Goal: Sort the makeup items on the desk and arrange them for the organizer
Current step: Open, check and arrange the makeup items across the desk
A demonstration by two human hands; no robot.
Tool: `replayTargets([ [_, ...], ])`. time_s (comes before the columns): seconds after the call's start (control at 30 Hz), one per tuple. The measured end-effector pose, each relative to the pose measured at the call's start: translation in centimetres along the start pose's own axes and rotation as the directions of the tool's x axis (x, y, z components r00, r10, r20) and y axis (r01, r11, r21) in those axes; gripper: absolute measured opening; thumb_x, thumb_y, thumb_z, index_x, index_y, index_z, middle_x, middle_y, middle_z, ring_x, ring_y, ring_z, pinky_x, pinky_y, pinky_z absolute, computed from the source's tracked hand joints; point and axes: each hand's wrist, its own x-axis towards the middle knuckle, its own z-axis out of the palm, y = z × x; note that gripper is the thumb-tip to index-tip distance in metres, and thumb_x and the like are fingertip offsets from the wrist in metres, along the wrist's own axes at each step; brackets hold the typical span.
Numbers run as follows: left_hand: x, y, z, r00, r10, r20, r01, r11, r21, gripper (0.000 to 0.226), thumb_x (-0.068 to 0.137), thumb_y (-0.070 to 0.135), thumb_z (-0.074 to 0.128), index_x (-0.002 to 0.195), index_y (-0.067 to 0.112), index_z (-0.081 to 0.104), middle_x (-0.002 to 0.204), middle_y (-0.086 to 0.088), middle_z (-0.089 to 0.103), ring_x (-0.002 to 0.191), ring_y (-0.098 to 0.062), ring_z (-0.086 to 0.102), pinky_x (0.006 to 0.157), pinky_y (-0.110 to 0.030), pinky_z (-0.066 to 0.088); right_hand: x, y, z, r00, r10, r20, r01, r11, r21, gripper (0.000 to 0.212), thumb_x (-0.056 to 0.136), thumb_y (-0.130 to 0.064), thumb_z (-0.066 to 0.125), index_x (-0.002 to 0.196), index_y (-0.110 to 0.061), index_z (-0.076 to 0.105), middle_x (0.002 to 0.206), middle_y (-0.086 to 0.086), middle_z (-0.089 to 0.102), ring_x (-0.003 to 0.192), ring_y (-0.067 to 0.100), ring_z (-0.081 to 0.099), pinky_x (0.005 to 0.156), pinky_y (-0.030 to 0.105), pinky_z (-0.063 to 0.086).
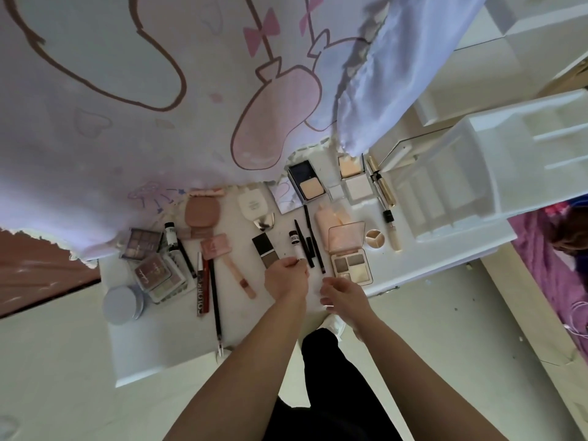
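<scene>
Well, I saw the small white tube (294, 246), dark cap pointing away, near the middle of the counter (159, 354). The left hand (286, 278) had its grip pinched on the tube's near end, thumb and fingers curled round it. I could not tell whether the tube rested flat or was lifted. The right hand (342, 292) hung just beside the left, over the counter's front edge, its grip loose and holding nothing. Black pencils (310, 240) lay just right of the tube and a black case (265, 249) just left. Farther right sat an open four-pan palette (348, 259), and beyond it the white organizer (477, 186) at the counter's right end. A round jar (122, 300) stood far left. A printed cloth (127, 122) hung over the counter's back.
</scene>
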Motion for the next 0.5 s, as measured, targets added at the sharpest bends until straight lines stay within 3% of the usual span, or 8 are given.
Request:
replayTargets([
  [0.1, 0.3, 0.1, -0.1, 0.995, 0.096, 0.031, -0.101, 0.966, 0.238, 0.015, 0.08, 0.022, 0.072, 0.066, 0.02, 0.068, 0.067, -0.001, 0.073, 0.072, -0.022, 0.073, 0.079, -0.037, 0.059, 0.2, 0.1, 0.2, 1.0, -0.009, -0.011, 0.009, 1.0, -0.02, 0.019, 0.093, -0.013, 0.058, 0.108, -0.015, 0.069, 0.086, 0.003, 0.071, 0.076, 0.016, 0.066, 0.076, 0.034, 0.054],
  [0.23, -0.3, 0.8, -1.0, 0.991, 0.112, 0.07, -0.126, 0.962, 0.244, 0.032, 0.085, 0.017, 0.069, 0.06, 0.027, 0.052, 0.07, -0.003, 0.069, 0.07, -0.028, 0.073, 0.074, -0.043, 0.061, 0.1, -0.3, 0.4, 1.0, -0.016, -0.024, 0.015, 0.999, -0.047, 0.016, 0.094, -0.014, 0.056, 0.091, -0.023, 0.067, 0.081, 0.005, 0.07, 0.079, 0.02, 0.064, 0.082, 0.039, 0.056],
  [0.33, -0.8, 1.4, -3.0, 0.985, 0.117, 0.124, -0.136, 0.978, 0.159, 0.009, 0.091, 0.013, 0.064, 0.084, 0.018, 0.063, 0.08, -0.001, 0.07, 0.069, -0.018, 0.072, 0.064, -0.035, 0.062, 0.2, -0.1, 0.6, 0.999, -0.023, -0.046, 0.02, 0.998, -0.062, 0.015, 0.096, -0.016, 0.054, 0.099, -0.017, 0.069, 0.08, 0.004, 0.069, 0.077, 0.021, 0.064, 0.079, 0.041, 0.055],
  [0.43, 0.1, 1.4, -6.6, 0.957, 0.229, 0.178, -0.268, 0.933, 0.24, 0.009, 0.091, 0.02, 0.064, 0.097, 0.017, 0.07, 0.087, 0.006, 0.07, 0.079, -0.014, 0.068, 0.077, -0.037, 0.06, -0.1, -0.3, 1.5, 0.991, -0.068, -0.114, 0.056, 0.993, -0.106, 0.022, 0.095, -0.015, 0.054, 0.113, -0.02, 0.066, 0.094, 0.004, 0.071, 0.084, 0.021, 0.068, 0.085, 0.044, 0.055],
  [0.5, 1.1, 1.2, -9.6, 0.932, 0.322, 0.166, -0.36, 0.866, 0.348, 0.011, 0.092, 0.023, 0.062, 0.1, 0.021, 0.07, 0.096, 0.007, 0.07, 0.084, -0.012, 0.066, 0.081, -0.03, 0.055, -0.5, -0.7, 2.6, 0.977, -0.145, -0.157, 0.119, 0.979, -0.164, 0.027, 0.096, -0.016, 0.054, 0.119, -0.022, 0.065, 0.099, 0.002, 0.071, 0.087, 0.019, 0.069, 0.09, 0.046, 0.056],
])
